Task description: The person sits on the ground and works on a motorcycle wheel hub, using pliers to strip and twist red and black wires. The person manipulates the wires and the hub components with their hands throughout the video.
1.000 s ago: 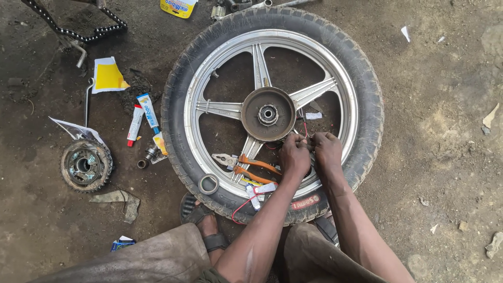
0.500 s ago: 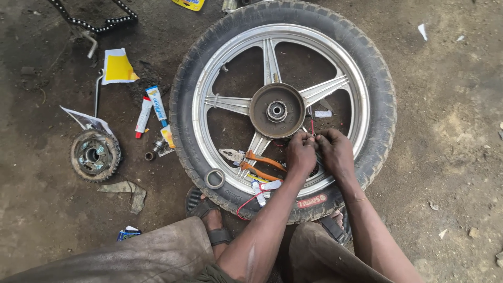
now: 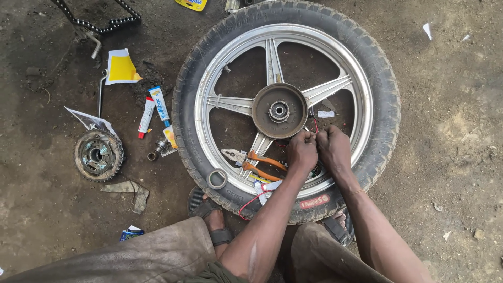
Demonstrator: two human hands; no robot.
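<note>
Head cam looking straight down at the wheel point(image 3: 287, 112), which lies flat on the dirt floor in front of me, tyre on, hub point(image 3: 279, 110) facing up. Both my hands are bunched together just below and right of the hub, between two spokes. My left hand point(image 3: 302, 151) is curled shut and my right hand point(image 3: 332, 148) is closed too, both pinching a thin red wire point(image 3: 315, 126) that runs up toward the hub. What exactly the fingertips are doing with it is too small to make out.

As for progress, I reckon I'm mid-job. The sprocket carrier point(image 3: 98, 155) sits off to the left on the ground, well apart from the wheel, so that part isn't mounted. The orange-handled pliers point(image 3: 255, 163) are lying inside the rim, untouched, a loose metal ring point(image 3: 217, 179) rests on the rim near my sandal, and the tubes point(image 3: 153, 109) are out on the floor. So the wire work looks ongoing, with reassembly left.

Versus a second ago: not much. My hands stay in the same spot on the wire, and the tools haven't moved. Mostly my head has drifted, so the wheel sits further right in view.
</note>
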